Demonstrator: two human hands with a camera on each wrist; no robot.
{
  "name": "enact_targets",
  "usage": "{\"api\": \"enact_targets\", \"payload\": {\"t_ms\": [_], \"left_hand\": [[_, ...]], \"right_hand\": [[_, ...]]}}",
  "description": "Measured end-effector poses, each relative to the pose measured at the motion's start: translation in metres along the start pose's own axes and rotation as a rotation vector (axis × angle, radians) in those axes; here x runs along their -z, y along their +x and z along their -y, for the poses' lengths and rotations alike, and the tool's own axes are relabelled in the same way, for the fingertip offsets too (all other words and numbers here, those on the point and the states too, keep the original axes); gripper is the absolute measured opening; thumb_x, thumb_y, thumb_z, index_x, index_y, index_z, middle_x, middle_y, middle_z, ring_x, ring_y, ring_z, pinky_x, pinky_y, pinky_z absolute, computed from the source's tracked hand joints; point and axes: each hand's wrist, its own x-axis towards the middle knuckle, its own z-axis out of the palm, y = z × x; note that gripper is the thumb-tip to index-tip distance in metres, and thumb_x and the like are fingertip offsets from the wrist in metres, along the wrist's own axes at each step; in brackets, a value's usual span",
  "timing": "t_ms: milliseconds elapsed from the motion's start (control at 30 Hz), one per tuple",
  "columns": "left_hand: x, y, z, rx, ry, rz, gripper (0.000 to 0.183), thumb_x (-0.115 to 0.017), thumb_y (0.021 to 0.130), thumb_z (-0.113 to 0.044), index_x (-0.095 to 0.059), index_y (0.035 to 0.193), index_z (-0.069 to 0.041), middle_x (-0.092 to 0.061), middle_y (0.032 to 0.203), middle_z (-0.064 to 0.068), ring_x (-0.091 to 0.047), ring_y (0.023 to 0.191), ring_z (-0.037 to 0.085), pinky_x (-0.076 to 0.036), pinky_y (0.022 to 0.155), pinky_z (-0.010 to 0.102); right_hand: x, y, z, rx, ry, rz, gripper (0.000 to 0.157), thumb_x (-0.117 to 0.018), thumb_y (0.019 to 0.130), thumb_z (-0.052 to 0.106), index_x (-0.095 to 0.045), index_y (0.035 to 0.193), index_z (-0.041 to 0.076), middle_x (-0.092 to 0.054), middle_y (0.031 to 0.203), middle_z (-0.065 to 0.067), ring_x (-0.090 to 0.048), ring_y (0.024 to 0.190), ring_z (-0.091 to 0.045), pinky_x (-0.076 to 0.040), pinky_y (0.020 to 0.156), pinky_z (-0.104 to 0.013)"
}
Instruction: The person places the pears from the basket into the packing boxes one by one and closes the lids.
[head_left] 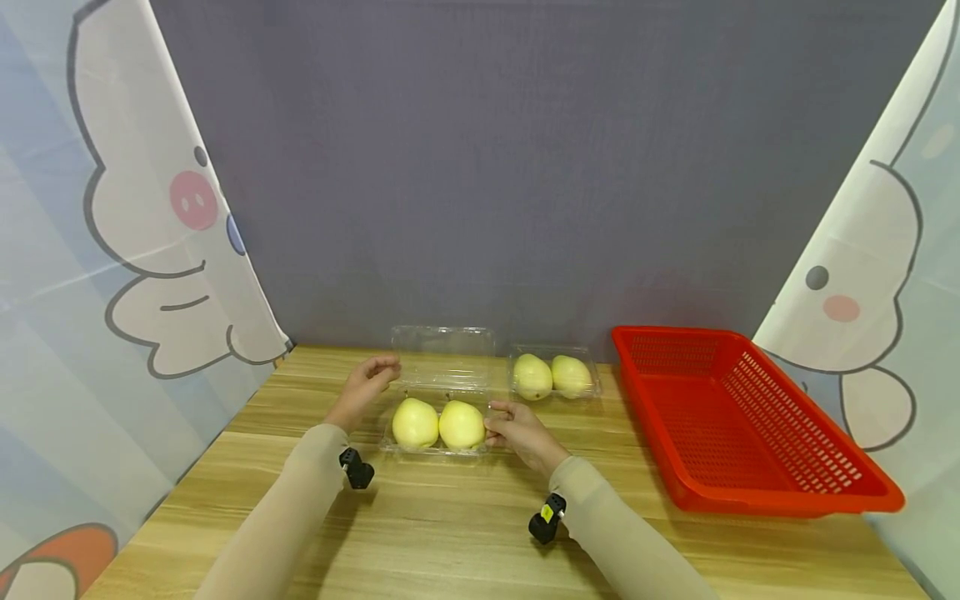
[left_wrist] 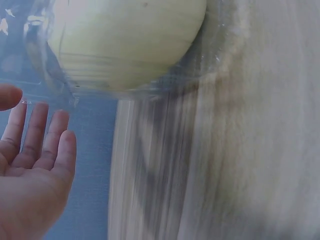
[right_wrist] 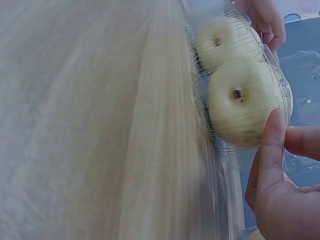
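Observation:
Two pale yellow round pears [head_left: 415, 425] sit side by side in a clear plastic clamshell box [head_left: 431, 451] on the table. Its clear lid [head_left: 444, 354] stands raised at the back. At the lid's left edge is my left hand [head_left: 365, 390], fingertips right at the plastic. In the left wrist view the fingers of that hand [left_wrist: 35, 165] are mostly straight, close to the clear edge. My right hand [head_left: 522, 432] pinches the box's right rim between thumb and index finger. From the right wrist view, its index finger [right_wrist: 272, 145] lies against the wall beside the nearer pear [right_wrist: 242, 100].
Behind and to the right, a second clear box [head_left: 596, 379] holds two more pears [head_left: 532, 377]. A large red plastic basket [head_left: 678, 492] with perforated sides stands at the right of the wooden table [head_left: 435, 533]. A dark grey wall [head_left: 480, 167] rises behind the table.

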Motion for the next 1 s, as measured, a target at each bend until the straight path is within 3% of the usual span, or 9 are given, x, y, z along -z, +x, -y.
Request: {"api": "enact_targets", "payload": {"t_ms": [367,633,867,1000], "left_hand": [[0.002,-0.009,-0.002,0.022,-0.023,0.043,0.045,-0.048,0.106,-0.020,-0.045,0.141,0.009,-0.047,0.141,0.026,-0.046,0.132,0.038,-0.034,0.114,0.051],[0.006,-0.010,-0.001,0.022,-0.011,0.093,0.052,-0.026,0.112,-0.028,-0.041,0.142,0.011,-0.042,0.146,0.029,-0.039,0.138,0.041,-0.029,0.117,0.050],[0.009,-0.013,-0.001,0.039,-0.004,0.120,0.053,-0.028,0.112,-0.029,-0.033,0.147,0.010,-0.039,0.147,0.031,-0.037,0.139,0.043,-0.029,0.117,0.049],[0.010,-0.015,-0.002,0.061,0.021,0.130,0.063,-0.037,0.110,-0.041,-0.035,0.150,0.007,-0.039,0.150,0.025,-0.038,0.139,0.040,-0.029,0.117,0.048]], "right_hand": [[0.000,-0.002,0.001,0.010,0.011,-0.001,0.054,-0.054,0.099,-0.005,-0.029,0.146,-0.019,-0.056,0.101,-0.013,-0.058,0.078,-0.017,-0.054,0.069,-0.022],[0.000,-0.002,0.001,0.006,0.021,0.006,0.056,-0.054,0.100,-0.004,-0.027,0.146,-0.019,-0.055,0.102,-0.014,-0.059,0.076,-0.016,-0.055,0.069,-0.021],[0.001,-0.002,0.001,-0.001,0.017,0.013,0.057,-0.054,0.100,-0.003,-0.026,0.147,-0.018,-0.055,0.103,-0.015,-0.060,0.077,-0.015,-0.055,0.069,-0.020],[0.001,-0.002,0.001,0.001,0.010,0.013,0.057,-0.054,0.100,-0.003,-0.026,0.147,-0.018,-0.056,0.104,-0.015,-0.060,0.077,-0.016,-0.055,0.070,-0.021]]}}
